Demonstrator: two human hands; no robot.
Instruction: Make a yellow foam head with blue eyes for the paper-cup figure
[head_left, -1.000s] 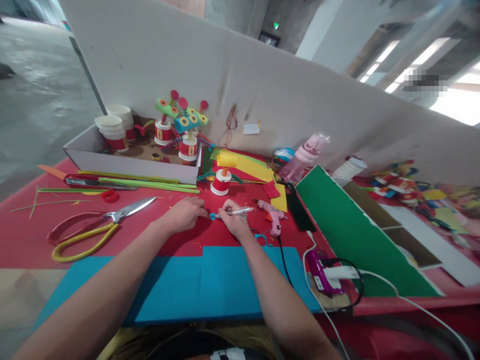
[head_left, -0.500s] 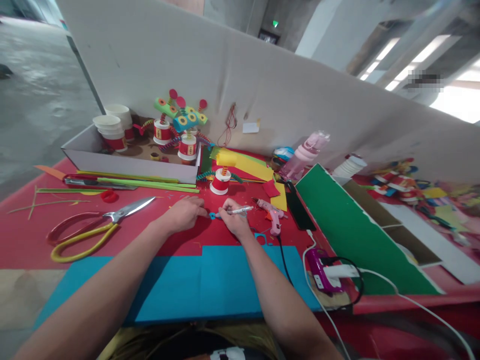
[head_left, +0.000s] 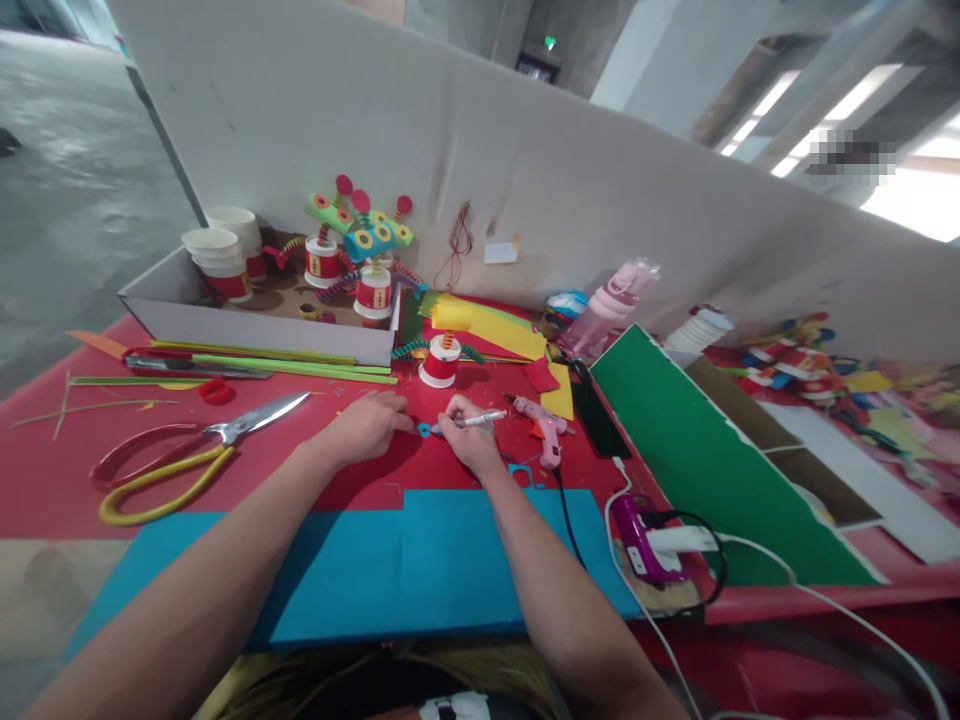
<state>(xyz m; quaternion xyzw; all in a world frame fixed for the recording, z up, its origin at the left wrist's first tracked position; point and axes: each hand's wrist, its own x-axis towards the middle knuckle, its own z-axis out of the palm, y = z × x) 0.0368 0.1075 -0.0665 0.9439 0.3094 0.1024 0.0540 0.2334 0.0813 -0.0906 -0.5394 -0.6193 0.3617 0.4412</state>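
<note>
My right hand (head_left: 466, 432) is closed around a white marker pen (head_left: 486, 418), its tip end pointing left at a small blue paper piece (head_left: 424, 430) on the red table covering. My left hand (head_left: 375, 425) lies just left of that piece, fingers bent together, with fingertips near its edge; whether they pinch it is too small to tell. Behind both hands stands a red-and-white cup figure (head_left: 440, 362) with a yellow paper roll (head_left: 451, 317) on top and green coiled arms.
Large scissors (head_left: 225, 440) lie left of my hands; a pink glue gun (head_left: 547, 430) is at the right. Behind are a box (head_left: 262, 335) of cup figures and a pink bottle (head_left: 604, 310). A purple power block (head_left: 645, 540) sits beside a green board (head_left: 705, 450).
The view has shifted very slightly. Both hands keep nearly the same place, with the pen still in my right hand.
</note>
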